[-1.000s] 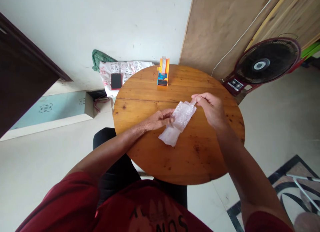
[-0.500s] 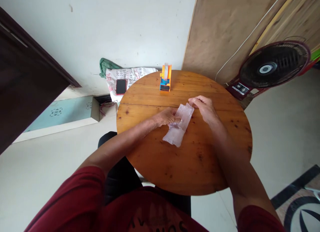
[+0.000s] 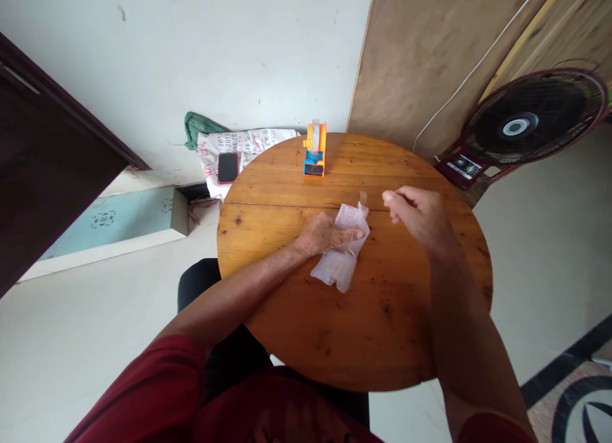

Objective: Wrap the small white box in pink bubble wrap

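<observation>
A piece of clear bubble wrap [image 3: 340, 264], folded into a long packet, lies aslant on the round wooden table. My left hand [image 3: 322, 234] grips it at its left side, the thumb stretched across the top and the other fingers partly hidden. From the packet's far end sticks a short strip of clear tape [image 3: 363, 198]. To the right of that strip, and apart from it, my right hand [image 3: 415, 213] is raised with its fingers curled in. Nothing shows between them.
An orange and blue tape dispenser [image 3: 315, 150] stands at the table's [image 3: 382, 328] far edge. Beyond the left edge, a phone [image 3: 228, 167] rests on a printed white sack [image 3: 248, 143]. A dark red fan [image 3: 516, 127] stands at the far right, against a wooden panel.
My right hand has moved right, away from the packet's far end, leaving the tape strip sticking out. My left thumb now reaches farther across the bubble wrap.
</observation>
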Demonstrator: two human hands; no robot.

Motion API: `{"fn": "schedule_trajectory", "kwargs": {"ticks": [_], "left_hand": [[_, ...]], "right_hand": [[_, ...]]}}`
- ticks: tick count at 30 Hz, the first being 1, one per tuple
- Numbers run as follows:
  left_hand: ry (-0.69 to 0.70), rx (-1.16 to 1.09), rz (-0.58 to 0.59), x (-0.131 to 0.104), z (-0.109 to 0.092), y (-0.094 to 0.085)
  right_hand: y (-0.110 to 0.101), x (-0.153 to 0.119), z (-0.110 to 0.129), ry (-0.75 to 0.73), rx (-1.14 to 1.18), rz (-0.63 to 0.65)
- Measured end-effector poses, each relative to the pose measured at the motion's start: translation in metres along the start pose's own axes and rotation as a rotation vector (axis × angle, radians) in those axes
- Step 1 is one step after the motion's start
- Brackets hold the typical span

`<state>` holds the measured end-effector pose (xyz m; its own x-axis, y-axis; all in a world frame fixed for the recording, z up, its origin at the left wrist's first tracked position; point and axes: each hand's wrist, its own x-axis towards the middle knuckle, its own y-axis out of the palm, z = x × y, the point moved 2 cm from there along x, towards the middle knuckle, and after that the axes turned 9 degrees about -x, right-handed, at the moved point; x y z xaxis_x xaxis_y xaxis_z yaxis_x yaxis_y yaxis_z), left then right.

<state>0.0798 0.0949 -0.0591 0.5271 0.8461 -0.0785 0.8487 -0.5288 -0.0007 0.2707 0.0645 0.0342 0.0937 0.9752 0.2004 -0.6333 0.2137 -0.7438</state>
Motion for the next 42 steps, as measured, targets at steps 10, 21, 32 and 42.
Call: {"fn": "schedule_trajectory", "kwargs": {"ticks": [10,21,32,42], "left_hand": [[-0.036,-0.299,-0.060,-0.002,0.002,-0.007],[0.254,-0.262,-0.479,0.010,-0.010,-0.044],[0.207,0.289,-0.232,-0.004,-0.009,-0.027],[0.121,0.156,-0.239,-0.002,-0.010,-0.034]], "right_hand": [[0.026,-0.002,-0.005,-0.060,-0.183,0.161],[0.054,0.013,-0.053,0.420,0.712,0.278],[0.073,-0.001,-0.034,0.380,0.706,0.349],[0.067,0.000,-0.028,0.431,0.795,0.398]]}}
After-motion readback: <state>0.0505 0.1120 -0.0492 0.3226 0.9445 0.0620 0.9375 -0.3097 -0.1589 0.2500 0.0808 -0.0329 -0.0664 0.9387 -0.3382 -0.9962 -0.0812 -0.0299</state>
